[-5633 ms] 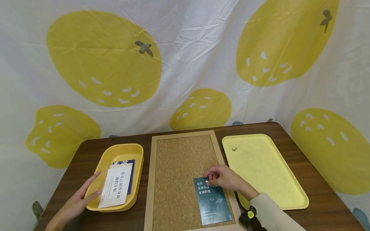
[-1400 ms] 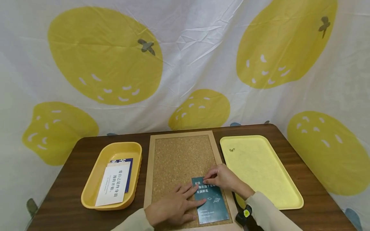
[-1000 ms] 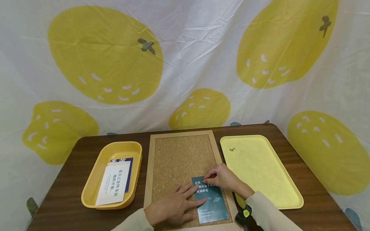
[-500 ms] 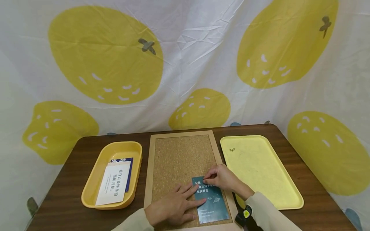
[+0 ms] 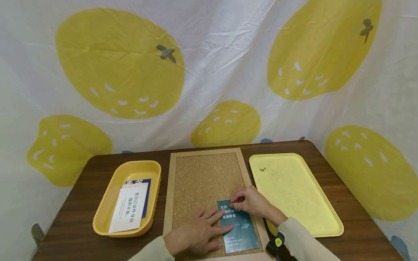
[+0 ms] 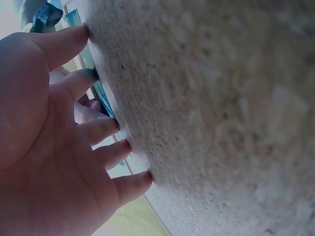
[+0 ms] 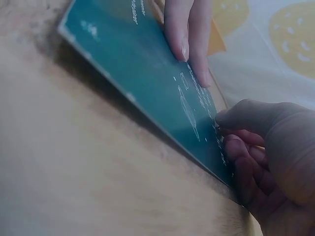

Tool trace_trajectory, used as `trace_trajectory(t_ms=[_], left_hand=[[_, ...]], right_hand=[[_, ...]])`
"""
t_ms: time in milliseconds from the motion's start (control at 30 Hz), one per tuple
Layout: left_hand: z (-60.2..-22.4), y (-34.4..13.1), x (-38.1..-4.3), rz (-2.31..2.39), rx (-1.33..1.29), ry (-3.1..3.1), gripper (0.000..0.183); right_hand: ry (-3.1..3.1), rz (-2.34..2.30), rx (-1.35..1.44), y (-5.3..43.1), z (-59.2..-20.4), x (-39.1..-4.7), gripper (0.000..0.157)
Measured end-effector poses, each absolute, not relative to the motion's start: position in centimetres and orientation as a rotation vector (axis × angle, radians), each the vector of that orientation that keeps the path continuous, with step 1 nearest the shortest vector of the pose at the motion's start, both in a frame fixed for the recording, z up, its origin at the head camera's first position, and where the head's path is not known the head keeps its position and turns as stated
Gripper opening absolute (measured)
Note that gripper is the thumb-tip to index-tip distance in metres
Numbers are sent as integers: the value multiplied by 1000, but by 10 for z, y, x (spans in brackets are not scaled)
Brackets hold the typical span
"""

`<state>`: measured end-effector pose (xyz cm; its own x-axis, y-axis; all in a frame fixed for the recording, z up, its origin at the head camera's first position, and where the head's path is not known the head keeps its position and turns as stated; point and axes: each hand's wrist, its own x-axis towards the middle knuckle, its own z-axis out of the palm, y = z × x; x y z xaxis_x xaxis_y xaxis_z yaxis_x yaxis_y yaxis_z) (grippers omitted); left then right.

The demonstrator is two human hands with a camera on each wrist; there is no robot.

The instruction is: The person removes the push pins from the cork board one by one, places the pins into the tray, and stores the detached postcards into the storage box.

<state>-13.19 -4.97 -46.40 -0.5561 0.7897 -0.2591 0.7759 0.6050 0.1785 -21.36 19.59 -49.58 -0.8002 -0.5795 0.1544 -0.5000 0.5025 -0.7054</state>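
Note:
A dark teal card (image 5: 240, 232) with white print lies on the lower right of a wood-framed cork board (image 5: 205, 177). My left hand (image 5: 199, 232) spreads flat across the cork, with index finger and thumb reaching over the card's left edge. In the left wrist view the fingertips (image 6: 140, 182) press on the cork. My right hand (image 5: 251, 201) has its thumb and curled fingers pinched together at the card's top edge. They hold a push pin, seen earlier as a small pale round head and now hidden by the fingers.
A yellow-orange basin (image 5: 106, 203) at left holds a white card (image 5: 128, 208) and a blue card (image 5: 147, 199), overlapping. A pale yellow tray (image 5: 294, 192) lies right of the board. A lemon-print curtain (image 5: 209, 72) hangs behind the table (image 5: 75, 224).
My left hand has moved from the basin's left side onto the board and the teal card's left edge. My right hand stays at the card's top. Over the last second, little has moved.

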Motion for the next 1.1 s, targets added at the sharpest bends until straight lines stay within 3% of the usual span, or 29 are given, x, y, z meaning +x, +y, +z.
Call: trace_trajectory(t_ms=[1100], left_hand=[[-465,-48,-133,15,1258,2523,55]], right_hand=[[2616,-1232,-920,195,-496,-210,5]])
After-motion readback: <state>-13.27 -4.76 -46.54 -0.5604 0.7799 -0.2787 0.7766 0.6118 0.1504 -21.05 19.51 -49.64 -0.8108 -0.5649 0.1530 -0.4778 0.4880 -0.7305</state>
